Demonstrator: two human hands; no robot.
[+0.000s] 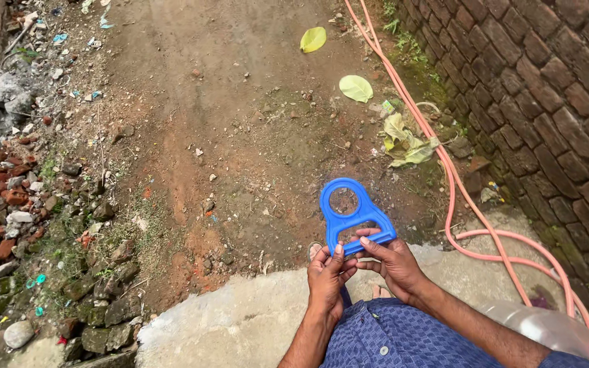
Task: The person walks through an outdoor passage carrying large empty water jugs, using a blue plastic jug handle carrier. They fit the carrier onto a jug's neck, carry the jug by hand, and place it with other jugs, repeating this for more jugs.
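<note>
Both hands hold a blue plastic handle (353, 215) with a round ring at its far end, raised above the dirt path near the middle of the scene. The left hand (328, 276) pinches its near edge; the right hand (393, 259) grips the near right corner. An orange hose (444, 160) runs along the brick wall (547, 102) on the right.

Bare dirt ground (226, 136) in daylight — brick wall (547, 102) to its right, rubble (15, 197) left, concrete slab (240, 320) nearest.
</note>
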